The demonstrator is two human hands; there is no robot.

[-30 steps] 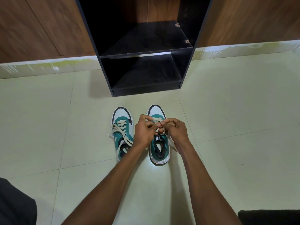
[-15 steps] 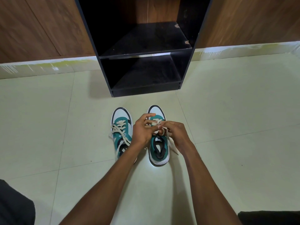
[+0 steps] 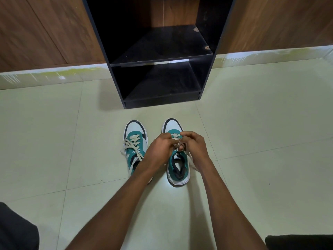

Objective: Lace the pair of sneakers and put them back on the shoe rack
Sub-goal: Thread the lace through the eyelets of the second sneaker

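Two teal-and-white sneakers stand side by side on the tiled floor, toes toward the rack. The left sneaker (image 3: 134, 141) has cream laces lying loose across its tongue and trailing off both sides. Over the tongue of the right sneaker (image 3: 177, 170), my left hand (image 3: 160, 149) and my right hand (image 3: 193, 146) meet, both pinching its cream lace (image 3: 175, 137). One lace end (image 3: 192, 162) trails down the shoe's right side. The black shoe rack (image 3: 158, 60) stands just beyond the toes, its two shelves bare.
A wood-panelled wall with a pale skirting strip (image 3: 50, 76) runs behind the rack. Dark clothing (image 3: 16, 230) shows at the bottom left corner, and a dark fabric edge (image 3: 299, 242) at the bottom right.
Both hands stay on the right sneaker's lace and shift slightly toward the toe. Their fingers rework the lace. The left sneaker has not moved.
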